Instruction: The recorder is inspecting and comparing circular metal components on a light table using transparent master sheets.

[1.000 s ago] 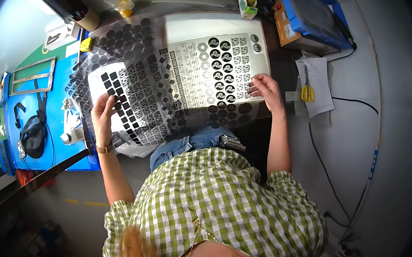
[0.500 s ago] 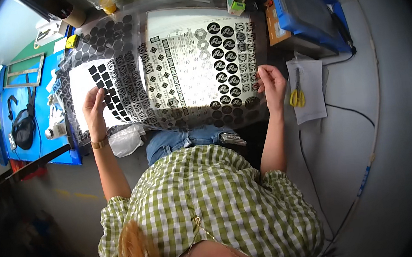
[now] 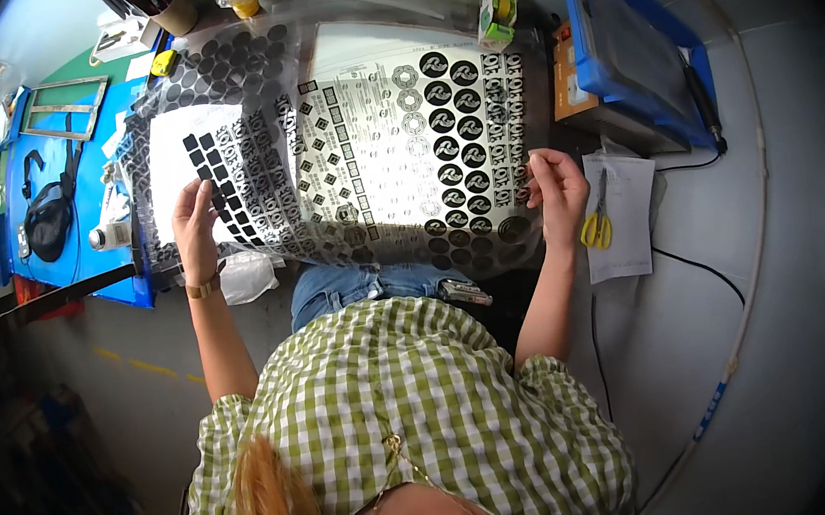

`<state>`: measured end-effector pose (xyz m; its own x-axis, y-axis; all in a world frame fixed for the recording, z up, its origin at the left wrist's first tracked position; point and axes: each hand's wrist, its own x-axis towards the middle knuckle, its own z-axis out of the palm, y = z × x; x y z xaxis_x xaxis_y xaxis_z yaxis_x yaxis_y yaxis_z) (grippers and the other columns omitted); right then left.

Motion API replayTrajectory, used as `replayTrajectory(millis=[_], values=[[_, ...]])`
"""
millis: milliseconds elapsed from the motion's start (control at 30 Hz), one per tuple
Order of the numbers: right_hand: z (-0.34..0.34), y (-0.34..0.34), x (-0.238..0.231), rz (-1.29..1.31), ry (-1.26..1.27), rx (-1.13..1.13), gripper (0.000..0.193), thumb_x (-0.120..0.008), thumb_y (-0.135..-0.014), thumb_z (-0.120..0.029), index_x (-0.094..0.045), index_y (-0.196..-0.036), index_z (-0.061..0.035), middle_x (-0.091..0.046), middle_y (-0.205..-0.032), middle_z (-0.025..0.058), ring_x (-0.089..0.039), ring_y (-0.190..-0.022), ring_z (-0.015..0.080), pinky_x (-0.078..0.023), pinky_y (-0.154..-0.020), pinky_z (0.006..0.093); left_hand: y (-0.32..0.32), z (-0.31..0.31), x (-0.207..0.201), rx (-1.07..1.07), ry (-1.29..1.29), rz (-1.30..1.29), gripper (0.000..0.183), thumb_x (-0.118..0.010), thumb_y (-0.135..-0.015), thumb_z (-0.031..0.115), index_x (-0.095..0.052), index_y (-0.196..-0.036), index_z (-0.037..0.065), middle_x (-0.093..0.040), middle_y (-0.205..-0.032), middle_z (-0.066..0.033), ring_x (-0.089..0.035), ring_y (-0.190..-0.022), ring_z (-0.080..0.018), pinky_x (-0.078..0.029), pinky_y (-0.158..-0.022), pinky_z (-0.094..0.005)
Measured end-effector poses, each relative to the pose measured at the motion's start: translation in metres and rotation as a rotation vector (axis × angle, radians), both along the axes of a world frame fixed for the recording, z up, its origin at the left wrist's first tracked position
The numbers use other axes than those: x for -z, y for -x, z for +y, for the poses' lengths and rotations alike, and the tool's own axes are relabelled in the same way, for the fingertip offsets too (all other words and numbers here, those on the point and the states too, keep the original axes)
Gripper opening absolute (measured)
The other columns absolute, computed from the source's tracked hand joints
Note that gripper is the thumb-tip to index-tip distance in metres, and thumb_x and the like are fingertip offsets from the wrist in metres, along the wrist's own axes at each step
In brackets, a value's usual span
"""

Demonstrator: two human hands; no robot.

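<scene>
Both my hands hold a wide, clear film sheet [image 3: 391,149] printed with black shapes, round emblems and rows of lettering. At its left edge my left hand [image 3: 195,223] pinches the film between thumb and fingers. My right hand [image 3: 557,192] is closed on the right edge in the same way. A bright white light panel [image 3: 350,48] shows through the middle of the film. Under its left part lies white paper [image 3: 170,147]. The film's near edge hangs down close to my lap.
Yellow-handled scissors [image 3: 595,228] lie on papers [image 3: 627,195] at the right. Behind them a blue-framed screen [image 3: 637,53] leans by a brown box [image 3: 569,70]. A green tape box [image 3: 498,15] stands at the back. On the blue table [image 3: 73,283] sits a black pouch [image 3: 50,230].
The camera view has shifted slightly, so the bench appears a little farther right. Both hands keep their hold on the film, which has moved only slightly.
</scene>
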<state>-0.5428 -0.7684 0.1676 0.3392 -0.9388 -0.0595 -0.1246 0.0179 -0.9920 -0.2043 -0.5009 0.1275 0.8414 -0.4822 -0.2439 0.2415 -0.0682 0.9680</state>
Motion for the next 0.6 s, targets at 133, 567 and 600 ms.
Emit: replayTrajectory(millis=[133,567,600], values=[[0.004,0.000,-0.003,0.001,0.003,0.029,0.012,-0.057,-0.081,-0.013,-0.060,-0.087,-0.0032,-0.056,-0.067,-0.0019,-0.045,-0.049,0.0004,-0.034,-0.039,0.0142,-0.004,-0.003,0.003,-0.007,0.012,0.004,0.014,-0.057,-0.082,0.017,-0.059,-0.092,0.008,-0.055,-0.073,0.0077,-0.043,-0.058,0.0025,-0.030,-0.048,-0.0121],[0.010,0.008,0.003,-0.037,-0.039,0.067,0.014,-0.058,-0.081,-0.015,-0.060,-0.086,-0.0020,-0.057,-0.068,-0.0008,-0.046,-0.049,0.0020,-0.036,-0.040,0.0153,-0.021,-0.014,-0.007,0.034,0.134,-0.026,0.014,-0.056,-0.083,0.014,-0.057,-0.093,0.004,-0.055,-0.075,0.0033,-0.046,-0.060,-0.0015,-0.034,-0.051,-0.0144],[0.010,0.007,0.003,-0.039,-0.041,0.059,0.014,-0.058,-0.081,-0.015,-0.060,-0.086,-0.0020,-0.057,-0.068,-0.0008,-0.046,-0.049,0.0020,-0.036,-0.040,0.0153,-0.021,-0.014,-0.010,0.026,0.132,-0.029,0.014,-0.056,-0.083,0.014,-0.057,-0.093,0.004,-0.055,-0.075,0.0033,-0.046,-0.060,-0.0015,-0.034,-0.051,-0.0144]])
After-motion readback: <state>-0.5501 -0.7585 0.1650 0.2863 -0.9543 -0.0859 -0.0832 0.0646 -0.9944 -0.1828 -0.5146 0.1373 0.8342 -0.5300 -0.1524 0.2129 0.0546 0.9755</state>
